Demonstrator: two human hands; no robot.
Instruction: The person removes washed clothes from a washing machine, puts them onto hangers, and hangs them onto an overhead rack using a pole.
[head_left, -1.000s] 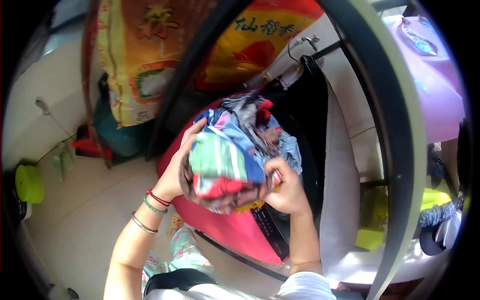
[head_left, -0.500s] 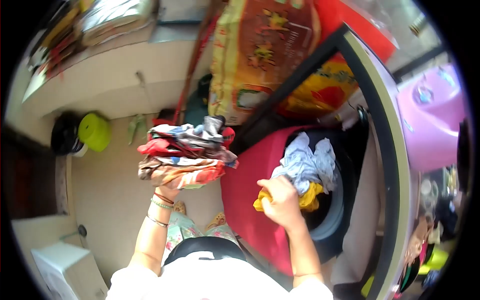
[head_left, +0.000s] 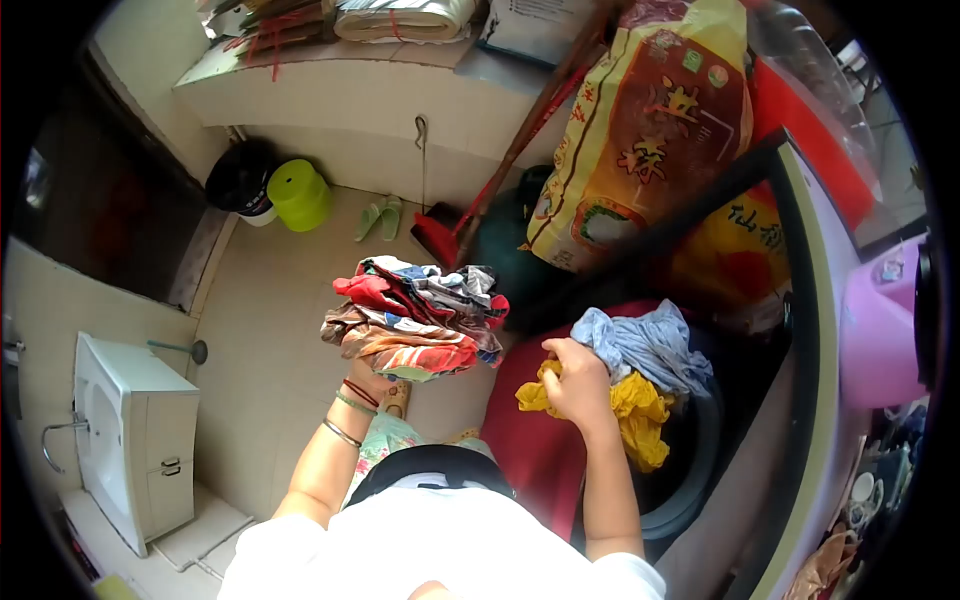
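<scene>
A bundle of crumpled clothes (head_left: 420, 315), red, brown, grey and white, rests on my left hand (head_left: 368, 378), whose palm is beneath it and whose fingers are mostly hidden. My right hand (head_left: 580, 380) is closed on a yellow garment (head_left: 640, 415), part of which pokes out on the left of the fist. Against its upper right side lies a light blue garment (head_left: 645, 345). Both garments overlap a dark round opening with a grey rim (head_left: 690, 480) in this view. Beside it is a dark red panel (head_left: 520, 430).
Large printed sacks (head_left: 650, 130) stand behind a dark-edged frame (head_left: 800, 230). A broom and red dustpan (head_left: 437, 235) lean near green slippers (head_left: 380, 218). A lime bucket (head_left: 298, 195) and black bin (head_left: 240, 180) are at the back, a white sink cabinet (head_left: 150, 440) at left, a pink container (head_left: 880, 330) at right.
The view has swung to the left, bringing the sink into sight. The yellow garment now hangs lower beside my right hand, and the blue one has spread rightward. Both hands keep their hold.
</scene>
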